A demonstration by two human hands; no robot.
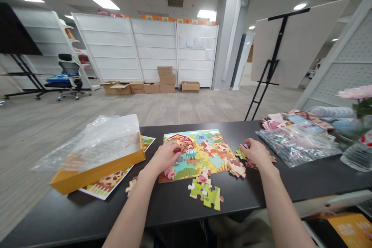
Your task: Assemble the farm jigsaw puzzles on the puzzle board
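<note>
Well, a black table runs across the view, and on it lies a colourful farm-scene jigsaw puzzle, largely assembled, with a red barn at its top left and pieces jutting unevenly from its edges. A yellow box under clear plastic sits to its left, and a clear bag of pieces lies to its right. Loose pieces lie just below it. The left hand rests on the puzzle near the barn, fingers curled downward, perhaps pinching a piece, though that is hard to tell. The right hand covers small pieces beside the puzzle, fingers bent down; whether they grip anything cannot be seen.
</note>
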